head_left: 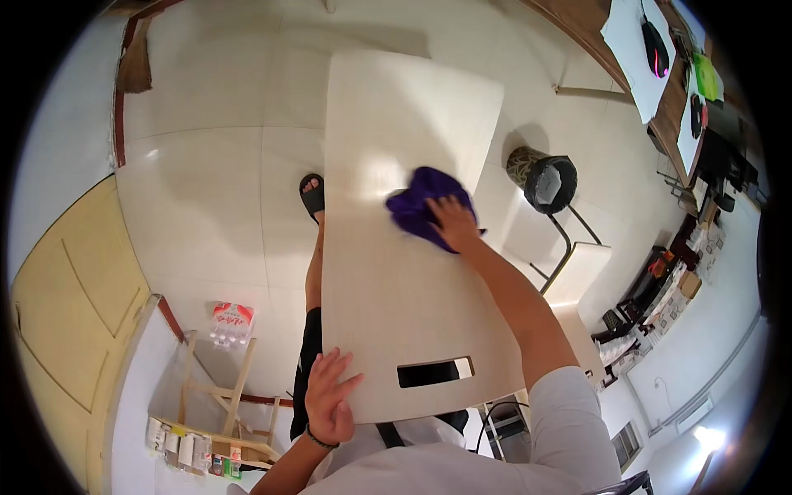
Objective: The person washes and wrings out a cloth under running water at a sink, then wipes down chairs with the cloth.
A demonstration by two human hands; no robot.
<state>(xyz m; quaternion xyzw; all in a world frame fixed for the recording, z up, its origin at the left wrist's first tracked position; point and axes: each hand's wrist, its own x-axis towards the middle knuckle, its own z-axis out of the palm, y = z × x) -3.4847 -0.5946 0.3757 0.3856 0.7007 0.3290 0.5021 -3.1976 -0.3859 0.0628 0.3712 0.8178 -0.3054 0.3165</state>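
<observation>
A long pale wooden panel (396, 297) with a rectangular slot near its close end lies in front of my body. My right hand (454, 221) holds a crumpled purple cloth (419, 198) against the panel's surface, right of its middle, pressing from above. The cloth's edges look slightly blurred. At the near left corner of the panel is my left hand (332, 396), with its fingers spread and nothing held. It is beside the panel's edge; whether it touches the wood I cannot tell.
A lined trash bin (551, 183) stands to the right, near a metal-legged chair (577, 272). At upper right a desk bears a computer mouse (656, 51). On the left are a yellow door (78, 305), a pack of bottles (232, 323) and a wooden frame (239, 388).
</observation>
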